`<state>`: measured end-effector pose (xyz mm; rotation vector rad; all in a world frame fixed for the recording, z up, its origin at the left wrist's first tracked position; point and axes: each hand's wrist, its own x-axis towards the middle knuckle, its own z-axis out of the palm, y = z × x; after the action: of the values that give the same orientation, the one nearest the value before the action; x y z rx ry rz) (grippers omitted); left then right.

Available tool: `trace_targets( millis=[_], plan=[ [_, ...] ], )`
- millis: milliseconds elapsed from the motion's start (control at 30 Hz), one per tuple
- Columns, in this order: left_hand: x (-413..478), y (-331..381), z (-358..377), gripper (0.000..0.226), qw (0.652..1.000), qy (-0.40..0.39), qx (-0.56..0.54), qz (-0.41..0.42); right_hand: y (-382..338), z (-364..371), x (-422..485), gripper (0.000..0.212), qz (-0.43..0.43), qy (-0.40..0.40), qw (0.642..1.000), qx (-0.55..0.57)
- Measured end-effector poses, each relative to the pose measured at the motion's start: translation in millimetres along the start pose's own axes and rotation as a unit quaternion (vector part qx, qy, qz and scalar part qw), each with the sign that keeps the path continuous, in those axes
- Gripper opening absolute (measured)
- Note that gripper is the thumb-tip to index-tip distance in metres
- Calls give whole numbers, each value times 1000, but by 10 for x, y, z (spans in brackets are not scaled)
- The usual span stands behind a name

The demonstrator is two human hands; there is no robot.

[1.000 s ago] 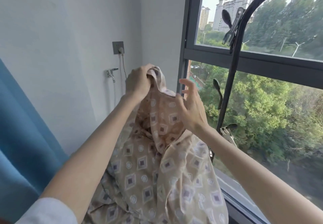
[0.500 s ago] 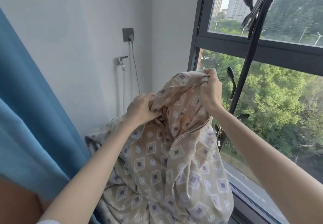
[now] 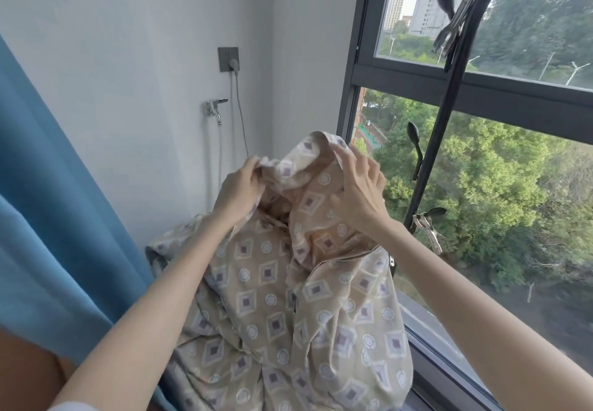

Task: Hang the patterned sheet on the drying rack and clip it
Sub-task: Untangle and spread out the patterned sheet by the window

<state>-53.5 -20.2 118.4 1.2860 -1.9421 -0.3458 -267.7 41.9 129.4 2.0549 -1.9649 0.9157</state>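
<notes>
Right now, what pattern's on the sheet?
Beige sheet with purple-centred diamonds and white rings; head view.

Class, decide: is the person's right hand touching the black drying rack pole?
Apart. The head view shows green trees between the right hand and the drying rack pole.
</notes>
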Motion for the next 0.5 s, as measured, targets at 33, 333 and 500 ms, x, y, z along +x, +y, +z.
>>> trace_targets(
  millis=[33,333,500],
  plan=[
    [32,73,-14,24,999,-6,15,38,-52,10,3,91,-45,11,999,-18],
    [-153,-11,-28,21,993,3,27,111,-356,247,15,10,-91,-33,994,-56],
    [-515,-550,-38,42,999,-13,3,-34,-432,476,-129,31,-57,-109,990,75]
  ],
)
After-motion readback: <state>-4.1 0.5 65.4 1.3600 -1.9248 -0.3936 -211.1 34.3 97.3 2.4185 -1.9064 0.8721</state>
